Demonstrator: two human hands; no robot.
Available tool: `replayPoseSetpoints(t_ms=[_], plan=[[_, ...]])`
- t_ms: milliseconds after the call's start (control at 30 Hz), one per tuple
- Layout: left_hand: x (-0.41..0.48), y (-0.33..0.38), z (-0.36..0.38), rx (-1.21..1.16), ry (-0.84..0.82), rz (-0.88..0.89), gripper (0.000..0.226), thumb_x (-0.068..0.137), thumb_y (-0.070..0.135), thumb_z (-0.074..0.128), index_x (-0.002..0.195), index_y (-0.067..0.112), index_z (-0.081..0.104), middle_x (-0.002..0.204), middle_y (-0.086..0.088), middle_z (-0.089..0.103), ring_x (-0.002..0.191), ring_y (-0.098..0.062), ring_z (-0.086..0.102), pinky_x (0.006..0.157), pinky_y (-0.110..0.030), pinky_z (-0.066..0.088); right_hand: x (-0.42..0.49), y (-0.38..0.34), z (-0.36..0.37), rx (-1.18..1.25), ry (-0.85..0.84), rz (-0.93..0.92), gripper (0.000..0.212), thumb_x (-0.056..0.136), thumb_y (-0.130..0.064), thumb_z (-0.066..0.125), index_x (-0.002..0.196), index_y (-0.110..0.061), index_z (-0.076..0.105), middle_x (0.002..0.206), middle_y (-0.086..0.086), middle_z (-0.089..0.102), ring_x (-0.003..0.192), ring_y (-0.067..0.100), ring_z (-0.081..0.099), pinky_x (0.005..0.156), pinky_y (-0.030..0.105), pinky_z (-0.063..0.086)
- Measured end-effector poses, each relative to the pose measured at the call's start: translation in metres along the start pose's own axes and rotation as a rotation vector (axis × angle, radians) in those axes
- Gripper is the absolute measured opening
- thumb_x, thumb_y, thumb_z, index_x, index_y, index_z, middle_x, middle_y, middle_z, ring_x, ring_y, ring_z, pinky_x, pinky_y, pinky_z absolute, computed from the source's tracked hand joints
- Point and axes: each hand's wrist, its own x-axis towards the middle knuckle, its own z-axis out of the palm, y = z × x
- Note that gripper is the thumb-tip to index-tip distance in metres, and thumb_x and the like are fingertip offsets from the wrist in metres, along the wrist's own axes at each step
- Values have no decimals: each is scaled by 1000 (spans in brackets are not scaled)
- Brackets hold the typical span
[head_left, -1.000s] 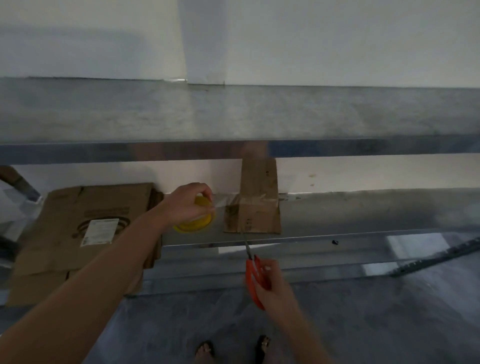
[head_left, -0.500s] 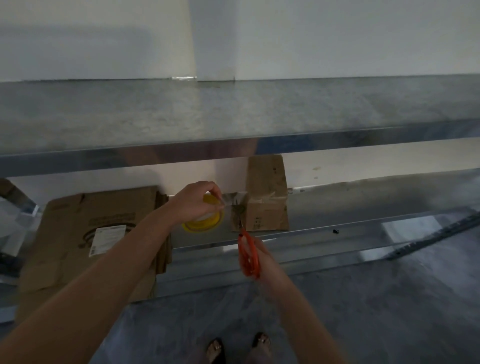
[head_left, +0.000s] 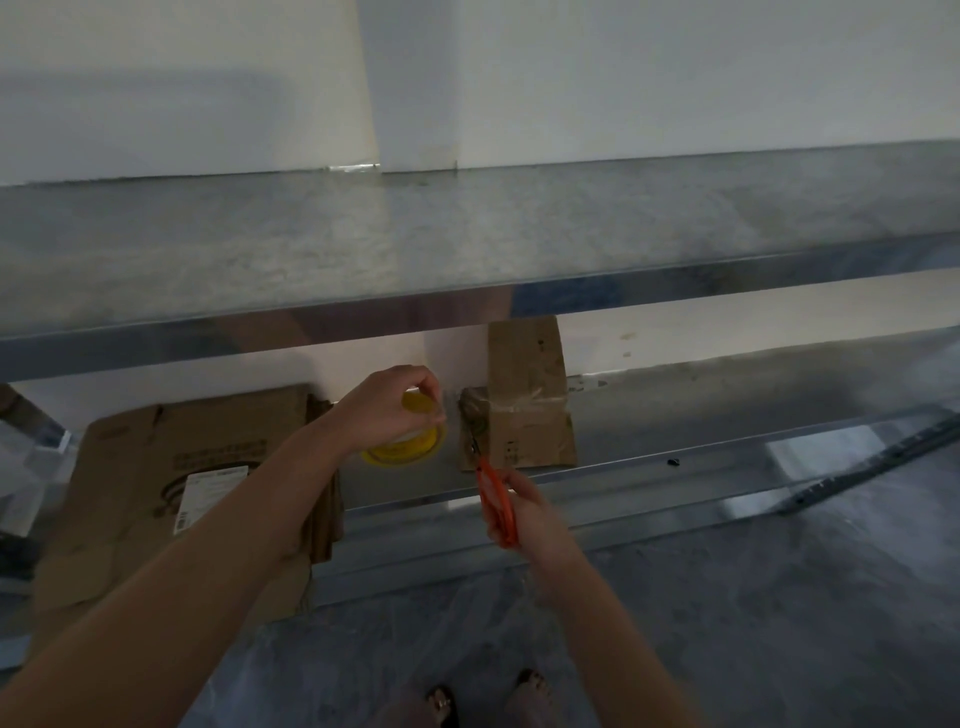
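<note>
Tape roll (head_left: 410, 444), yellow, is at the lower shelf (head_left: 727, 415), just left of the box (head_left: 524, 410). My left hand (head_left: 387, 410) is over it, fingers curled round its rim. My right hand (head_left: 524, 512) has its fingers clamped on the orange scissors (head_left: 496, 501). The blade tips are at the box's left edge; I cannot tell whether they are parted. Recommendation: draw the roll leftward so the strip, too faint to make out, runs taut. Cut close to the box, square across, then press the end flat.

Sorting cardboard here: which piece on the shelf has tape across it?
The small upright box right of the yellow tape roll, scissors at its edge. The flattened carton at left shows only a white label.
</note>
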Motion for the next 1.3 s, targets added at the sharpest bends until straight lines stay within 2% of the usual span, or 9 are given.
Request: replayPoseSetpoints(t_ms=[167,233,367,533,700,800,900,1133,1300], plan=[[1,1,4,9,-17,30,17,81,24,74,92,24,61,99,9,61,97,-11,56,86,-28,43,0,1,-2,-165,46,-17,12,95,-14,57,96,-23,65,51,-4,59,44,10,52,43,22,38],[1,0,4,14,-20,22,18,81,25,74,93,25,61,99,9,61,97,-11,56,86,-28,43,-5,1,-4,-329,86,-65,8,92,-32,63,95,-24,64,53,-6,61,50,12,55,49,24,43],[3,-3,4,38,-43,0,17,81,27,74,91,28,60,101,10,61,98,-10,56,87,-30,44,-20,11,-24,-901,241,-199,38,84,-65,55,106,-34,55,90,-8,71,86,17,67,71,27,46],[4,-6,5,53,-32,-22,17,80,29,73,89,32,60,99,13,60,97,-10,56,85,-30,44,-45,27,-83,-1072,543,-366,32,86,-63,54,109,-41,54,83,-10,71,83,16,70,67,26,41],[7,-3,9,70,2,-56,18,80,26,74,92,29,60,101,10,61,97,-12,56,83,-29,43,-24,14,-150,-1114,751,-274,31,93,-45,53,120,-30,53,102,3,72,95,27,68,83,36,43],[6,2,12,54,33,-95,18,81,26,74,92,31,60,101,10,60,93,-11,56,77,-30,46,12,-4,-169,-1085,735,-279,37,93,-27,51,130,-24,50,112,8,69,98,33,66,83,38,47],[5,7,17,29,74,-152,18,81,27,75,89,35,60,99,17,58,85,-3,54,63,-23,44,50,-17,-176,-1134,641,-274,41,97,-24,49,137,-24,48,119,8,67,103,30,65,85,38,49],[0,14,26,7,134,-229,18,81,27,75,91,32,62,99,16,60,86,1,55,65,-18,41,103,-33,-192,-1192,535,-231,39,96,-31,56,133,-22,53,122,6,57,102,28,62,85,36,50],[-4,13,30,-21,135,-265,17,81,31,74,91,36,61,100,16,60,90,-7,57,70,-25,45,121,-50,-214,-1257,574,-202,43,94,-28,57,136,-27,49,128,4,51,115,27,53,84,38,50]])
